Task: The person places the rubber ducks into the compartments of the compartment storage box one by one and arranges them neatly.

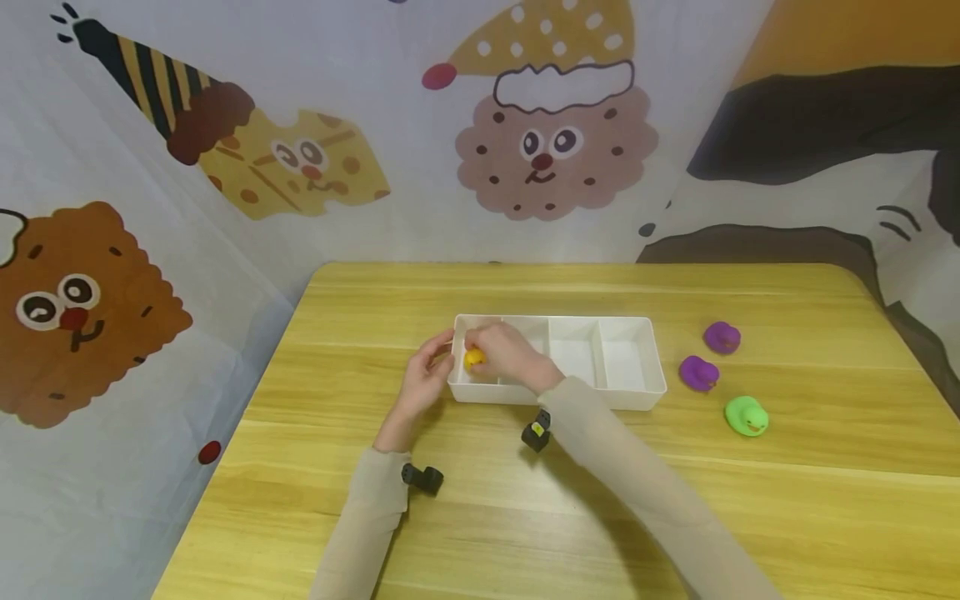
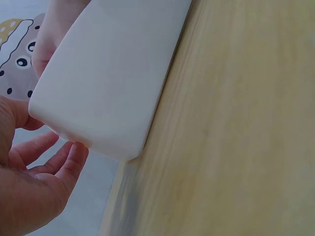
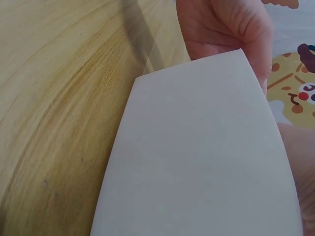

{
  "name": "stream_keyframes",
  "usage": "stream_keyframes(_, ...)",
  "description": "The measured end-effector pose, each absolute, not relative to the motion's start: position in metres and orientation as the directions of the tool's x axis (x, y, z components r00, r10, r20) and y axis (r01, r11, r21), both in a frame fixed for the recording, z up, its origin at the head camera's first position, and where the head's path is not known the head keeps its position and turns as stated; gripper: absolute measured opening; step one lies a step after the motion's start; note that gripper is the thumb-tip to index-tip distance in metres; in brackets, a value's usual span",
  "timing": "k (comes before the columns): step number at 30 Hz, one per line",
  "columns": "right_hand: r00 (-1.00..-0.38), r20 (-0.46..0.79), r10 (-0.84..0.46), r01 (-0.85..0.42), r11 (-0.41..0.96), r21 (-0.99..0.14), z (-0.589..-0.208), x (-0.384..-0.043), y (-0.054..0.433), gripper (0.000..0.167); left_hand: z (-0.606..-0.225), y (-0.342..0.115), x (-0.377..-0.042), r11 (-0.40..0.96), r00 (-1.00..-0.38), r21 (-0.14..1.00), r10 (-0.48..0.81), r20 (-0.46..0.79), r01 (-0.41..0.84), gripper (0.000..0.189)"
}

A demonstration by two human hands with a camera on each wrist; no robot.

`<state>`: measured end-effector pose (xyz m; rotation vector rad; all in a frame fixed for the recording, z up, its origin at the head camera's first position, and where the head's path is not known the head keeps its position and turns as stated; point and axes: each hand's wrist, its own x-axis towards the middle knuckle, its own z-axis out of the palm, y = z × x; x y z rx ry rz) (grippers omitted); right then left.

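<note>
A white box (image 1: 566,398) with divided compartments lies lengthwise on the table. My right hand (image 1: 510,350) reaches down into its leftmost compartment, its fingers pinching a small yellow rubber duck (image 1: 474,358) that they partly cover. At the box's left end, my left hand (image 1: 426,375) touches the outer wall with loosely bent fingers. The left wrist view has those fingers (image 2: 74,160) against the end wall, one digit up by the rim corner. From the right wrist view, the box's long side (image 3: 192,157) hides the duck and most of the right hand.
To the right of the box are two purple rubber ducks (image 1: 722,337) and a green rubber duck (image 1: 747,416) on the wooden table (image 1: 480,533). Behind the table hangs a cloth (image 1: 420,250) printed with cartoon food. Black wrist cameras (image 1: 536,432) jut from both sleeves.
</note>
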<state>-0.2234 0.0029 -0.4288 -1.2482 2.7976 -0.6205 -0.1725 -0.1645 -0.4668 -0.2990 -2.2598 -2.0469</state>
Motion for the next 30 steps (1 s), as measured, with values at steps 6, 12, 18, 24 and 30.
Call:
stream_keyframes(6, -0.691, 0.133, -0.711, -0.705, 0.621, -0.341, -0.430, -0.223, 0.001, 0.022, -0.467, -0.165, -0.173, 0.077, -0.977, 0.977, 0.097, 0.189, 0.197, 0.042)
stream_keyframes(12, -0.705, 0.130, -0.697, -0.693, 0.638, -0.334, -0.429, -0.223, 0.000, 0.020, -0.455, -0.163, -0.167, 0.087, -0.977, 0.976, 0.098, 0.192, 0.200, 0.041)
stream_keyframes(18, -0.714, 0.108, -0.692, -0.683, 0.653, -0.328, -0.429, -0.222, -0.001, 0.021, -0.444, -0.160, -0.162, 0.086, -0.976, 0.976, 0.106, 0.189, 0.198, 0.040)
stream_keyframes(24, -0.699, 0.120, -0.705, -0.690, 0.621, -0.372, -0.431, -0.223, 0.001, 0.030, -0.463, -0.164, -0.171, 0.098, -0.980, 0.978, 0.089, 0.177, 0.185, 0.041)
stream_keyframes(30, -0.727, 0.119, -0.677, -0.622, 0.574, -0.532, -0.428, -0.221, 0.007, 0.033, -0.464, -0.164, -0.172, 0.108, -0.981, 0.978, 0.091, 0.169, 0.178, 0.041)
